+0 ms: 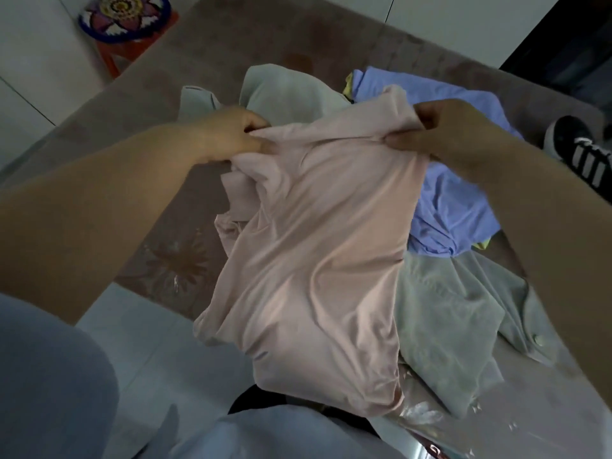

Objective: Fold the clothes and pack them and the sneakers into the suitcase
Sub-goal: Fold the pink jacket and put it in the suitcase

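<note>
Both hands hold a pink shirt (318,243) up by its top edge. The left hand (238,134) has its fingers curled round a bunch of the cloth at one corner, and the right hand (443,127) pinches the other corner between thumb and fingers. The shirt hangs down loose and creased between them, its lower hem near the person's lap.

The hanging shirt hides the middle of a pile of clothes lying behind and below it on a brown rug (231,44). A blue shirt (457,207) shows to the right, crumpled, with a scrap of yellow cloth (347,87) poking out at its far edge. A pale green shirt (447,313) spreads below the blue one (a button shows on it near the right forearm), and more pale green cloth rises behind the left hand.

A black sneaker (583,154) with white stripes lies at the right edge of the rug, partly covered by the right arm. A stool (126,21) with a bright patterned cushion stands on the tiled floor at the far left corner. The person's knee in light blue cloth (49,376) fills the lower left.
</note>
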Demonstrator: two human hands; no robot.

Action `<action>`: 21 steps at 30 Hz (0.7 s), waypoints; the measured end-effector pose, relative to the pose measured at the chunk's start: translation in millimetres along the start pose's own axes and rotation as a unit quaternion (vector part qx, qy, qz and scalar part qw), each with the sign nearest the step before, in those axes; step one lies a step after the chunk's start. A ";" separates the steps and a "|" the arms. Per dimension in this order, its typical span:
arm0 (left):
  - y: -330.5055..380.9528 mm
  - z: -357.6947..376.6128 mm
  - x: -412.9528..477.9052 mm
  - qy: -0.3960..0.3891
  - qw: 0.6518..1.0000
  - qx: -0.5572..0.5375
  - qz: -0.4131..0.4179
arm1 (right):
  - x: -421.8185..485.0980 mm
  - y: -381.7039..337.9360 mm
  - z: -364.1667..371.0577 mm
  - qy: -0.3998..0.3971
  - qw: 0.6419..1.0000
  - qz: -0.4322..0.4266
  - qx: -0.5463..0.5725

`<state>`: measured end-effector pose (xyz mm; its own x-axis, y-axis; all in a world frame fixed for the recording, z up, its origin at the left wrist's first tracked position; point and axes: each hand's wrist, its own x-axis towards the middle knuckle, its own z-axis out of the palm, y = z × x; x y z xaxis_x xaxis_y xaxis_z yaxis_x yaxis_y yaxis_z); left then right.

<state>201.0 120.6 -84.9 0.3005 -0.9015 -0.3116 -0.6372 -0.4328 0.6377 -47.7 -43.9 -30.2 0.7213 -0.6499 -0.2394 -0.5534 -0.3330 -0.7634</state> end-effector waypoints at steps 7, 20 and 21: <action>70.5 -29.6 12.5 0.149 0.981 0.002 0.127 | -2.8 13.7 -75.8 0.067 0.997 -0.039 -0.012; 48.7 30.2 -88.2 0.143 0.975 -0.096 0.140 | -142.4 50.4 20.4 0.166 0.957 -0.225 -0.074; 43.8 36.9 -106.6 0.136 0.978 -0.066 0.147 | -157.7 59.5 34.1 0.169 0.946 -0.263 -0.085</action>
<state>114.9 198.0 -49.7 0.3074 -0.9477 0.0856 -0.6320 -0.1361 0.7630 -180.2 62.1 -58.4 0.7572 -0.5360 0.3733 -0.2348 -0.7566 -0.6102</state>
